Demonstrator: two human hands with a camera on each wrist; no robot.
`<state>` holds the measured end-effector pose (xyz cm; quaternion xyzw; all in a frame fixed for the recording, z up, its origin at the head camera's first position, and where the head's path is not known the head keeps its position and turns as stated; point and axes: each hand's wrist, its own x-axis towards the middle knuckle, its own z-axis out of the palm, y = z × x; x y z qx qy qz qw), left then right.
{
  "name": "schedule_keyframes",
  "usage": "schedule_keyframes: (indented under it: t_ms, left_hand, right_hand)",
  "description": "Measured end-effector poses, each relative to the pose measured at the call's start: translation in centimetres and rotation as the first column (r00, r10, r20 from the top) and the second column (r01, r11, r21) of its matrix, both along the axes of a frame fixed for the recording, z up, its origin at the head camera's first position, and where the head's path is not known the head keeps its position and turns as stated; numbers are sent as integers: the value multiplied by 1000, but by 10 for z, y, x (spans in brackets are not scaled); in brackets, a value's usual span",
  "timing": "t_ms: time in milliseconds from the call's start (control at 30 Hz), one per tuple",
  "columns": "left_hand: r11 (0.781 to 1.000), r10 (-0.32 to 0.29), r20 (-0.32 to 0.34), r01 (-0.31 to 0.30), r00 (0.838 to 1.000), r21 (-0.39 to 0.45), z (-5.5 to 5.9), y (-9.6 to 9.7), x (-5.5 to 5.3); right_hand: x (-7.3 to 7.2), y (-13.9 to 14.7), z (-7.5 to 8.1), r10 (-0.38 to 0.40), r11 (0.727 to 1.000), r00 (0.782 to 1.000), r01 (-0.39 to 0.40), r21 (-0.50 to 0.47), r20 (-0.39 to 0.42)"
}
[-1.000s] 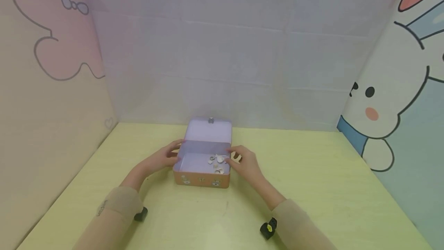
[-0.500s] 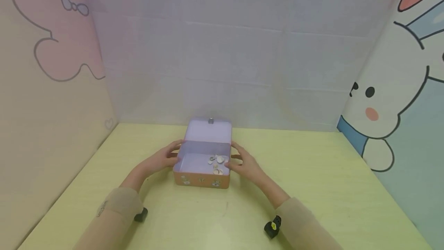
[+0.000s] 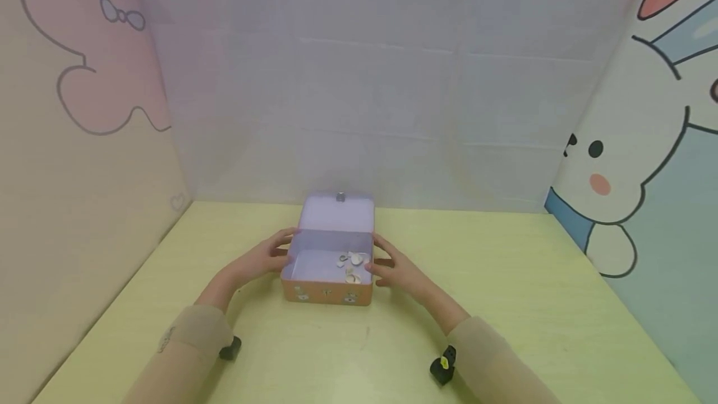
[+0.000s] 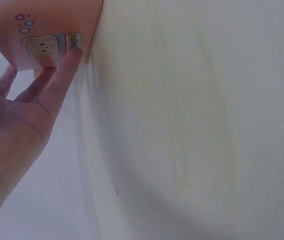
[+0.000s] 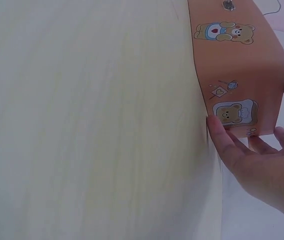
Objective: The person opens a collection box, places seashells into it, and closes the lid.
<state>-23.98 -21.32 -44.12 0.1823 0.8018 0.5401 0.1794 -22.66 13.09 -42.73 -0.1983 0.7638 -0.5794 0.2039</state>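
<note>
An orange lunchbox-shaped tin (image 3: 328, 292) with printed bears stands on the table, its lid (image 3: 336, 212) tilted back. Several small whitish pieces, too small to identify, such as a round one (image 3: 356, 259), lie in the right part of its pale lilac inside. My left hand (image 3: 258, 262) grips the left side, thumb up at the rim; its fingertips (image 4: 72, 56) lie against the printed wall. On the right side my right hand (image 3: 402, 272) holds the tin, thumb over the rim and fingers (image 5: 222, 135) spread along the outer wall near the bottom.
The pale yellow table (image 3: 482, 292) carries the tin near its far edge. A whitish back wall (image 3: 392, 92) rises close behind the lid. Side panels with a rabbit (image 3: 634, 154) and a pink cartoon figure (image 3: 106, 80) flank the table.
My right hand has straightened from a pinch over the right rim to a hold along the tin's right side. The left hand has kept its place. The tin stands where it was.
</note>
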Motion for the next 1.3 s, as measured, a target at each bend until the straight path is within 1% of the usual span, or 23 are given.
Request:
schedule_keyframes:
  t_ms: [100,200,233,333,400,467,600,700,833,1100,1300]
  left_hand:
    - [1000,-8,7,8,1000,-28,5,1,-2]
    - [998,-35,2,35,999,-56,10,2,-9]
    - [997,-35,1,35,999,-62,12,3,-11]
    - [998,-21,1,21,1000,-53,14,5,-19]
    - [998,13,-2,-13,1000,-53,15,6,-24]
    - [998,50,-5,-50,999,-49,13,7,-29]
    - [995,95,-26,-96,995,-30,6,8,-41]
    - [992,123,-63,-125,990,-23,1,7,-49]
    - [984,173,-100,-177,980,-29,-1,9,-58]
    - [975,207,-145,-216,968,-52,0,14,-70]
    - [975,217,-175,-221,960,-4,-5,15,-75]
  right_hand:
    - [0,0,-4,-32,999,999,32,10,2]
    - [-5,0,-15,-60,998,998,60,15,-15]
    - [-7,0,-18,-65,998,998,66,23,-23]
    - [-7,0,-18,-70,997,997,72,42,-31]
    - [-6,-1,-17,-69,996,997,71,54,-38]
    - [-6,-1,-17,-68,996,997,70,62,-44]
    - [-5,-1,-17,-69,995,997,72,72,-47]
    - [-4,-2,-16,-64,995,997,68,76,-48]
    - [-4,-2,-14,-44,995,998,48,83,-52]
    - [-5,0,-11,-22,995,999,26,94,-44]
    - [-6,1,-13,-12,996,999,15,84,-35]
